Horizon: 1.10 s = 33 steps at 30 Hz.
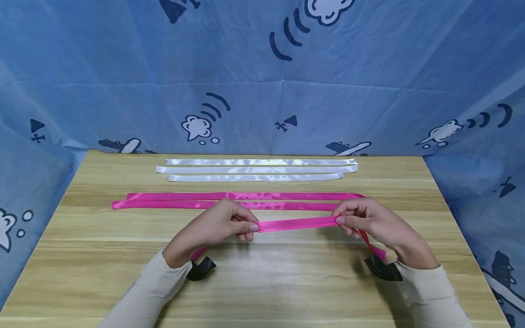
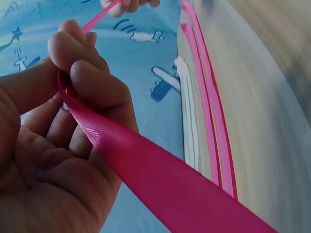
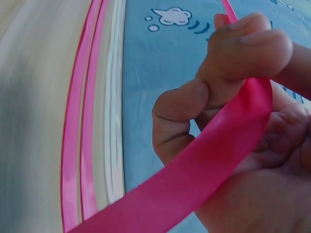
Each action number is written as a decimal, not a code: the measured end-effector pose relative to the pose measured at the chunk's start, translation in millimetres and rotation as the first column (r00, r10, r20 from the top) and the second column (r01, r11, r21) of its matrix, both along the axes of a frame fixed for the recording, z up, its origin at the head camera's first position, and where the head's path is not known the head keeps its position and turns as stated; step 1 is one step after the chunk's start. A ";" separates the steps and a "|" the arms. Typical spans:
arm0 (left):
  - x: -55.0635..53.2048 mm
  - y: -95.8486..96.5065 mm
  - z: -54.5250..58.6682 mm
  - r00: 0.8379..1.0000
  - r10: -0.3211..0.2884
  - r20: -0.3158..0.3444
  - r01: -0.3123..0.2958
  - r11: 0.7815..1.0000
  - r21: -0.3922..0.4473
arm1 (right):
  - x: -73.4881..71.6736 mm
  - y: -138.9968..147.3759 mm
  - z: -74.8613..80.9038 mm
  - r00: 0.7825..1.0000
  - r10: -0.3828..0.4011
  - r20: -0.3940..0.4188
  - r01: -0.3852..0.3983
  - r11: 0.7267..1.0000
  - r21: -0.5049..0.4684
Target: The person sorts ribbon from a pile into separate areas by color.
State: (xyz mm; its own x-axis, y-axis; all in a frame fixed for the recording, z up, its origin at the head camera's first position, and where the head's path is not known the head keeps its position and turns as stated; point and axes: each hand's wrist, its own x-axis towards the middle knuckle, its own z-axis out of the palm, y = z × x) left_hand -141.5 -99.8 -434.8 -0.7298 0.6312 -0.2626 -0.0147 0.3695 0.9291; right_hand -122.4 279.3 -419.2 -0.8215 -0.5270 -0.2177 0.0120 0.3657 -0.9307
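A pink satin ribbon (image 1: 298, 224) is stretched between both hands above the table. My left hand (image 1: 224, 223) pinches it between thumb and fingers; its tail hangs back beneath the wrist and fills the lower part of the left wrist view (image 2: 160, 174). My right hand (image 1: 375, 225) pinches the same ribbon farther along, and a loose end hangs down near the right wrist. In the right wrist view that ribbon tail (image 3: 194, 165) passes across the palm. Just beyond the hands, two more pink ribbons (image 1: 287, 196) lie lengthwise on the table, partly hidden by the hands.
Three white ribbons (image 1: 254, 170) lie parallel near the table's back edge. The wooden table (image 1: 270, 291) meets a blue printed cloth (image 1: 246, 54) behind and at both sides. Black wrist-worn pieces (image 1: 201, 269) sit under the cuffs.
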 end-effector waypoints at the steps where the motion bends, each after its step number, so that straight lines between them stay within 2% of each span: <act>1: 0.4 -3.6 -0.2 1.000 0.006 0.002 -0.006 1.000 -0.004 | 0.3 1.8 0.3 1.000 -0.007 -0.003 0.007 1.000 0.005; 8: 4.6 -34.0 2.5 0.997 0.077 0.025 -0.077 0.997 -0.022 | 2.6 18.2 2.8 0.998 -0.062 -0.023 0.063 0.998 0.018; 14: 8.0 -63.2 9.9 0.993 0.115 -0.021 -0.116 0.992 -0.059 | 4.9 38.0 0.0 0.992 -0.081 -0.094 0.083 0.996 0.024; 21: 12.6 -93.7 15.9 0.982 0.191 -0.002 -0.190 0.978 -0.085 | 7.4 58.4 -6.4 0.984 -0.128 -0.123 0.131 0.991 0.015; 26: 15.0 -115.3 17.0 0.969 0.233 -0.076 -0.241 0.963 -0.122 | 9.3 68.6 -8.9 0.982 -0.152 -0.115 0.156 0.988 0.023; 33: 19.9 -143.8 17.5 0.946 0.287 -0.152 -0.306 0.944 -0.126 | 10.0 82.6 -11.1 0.981 -0.161 -0.108 0.163 0.987 0.005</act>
State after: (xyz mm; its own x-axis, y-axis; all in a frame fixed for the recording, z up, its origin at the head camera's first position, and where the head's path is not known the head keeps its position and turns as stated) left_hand -121.6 -243.6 -417.3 -0.9117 0.3430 -0.2263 -0.0275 0.4984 0.8665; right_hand -112.4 361.9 -430.2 -0.9147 -0.3824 -0.1304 -0.0269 0.3797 -0.9247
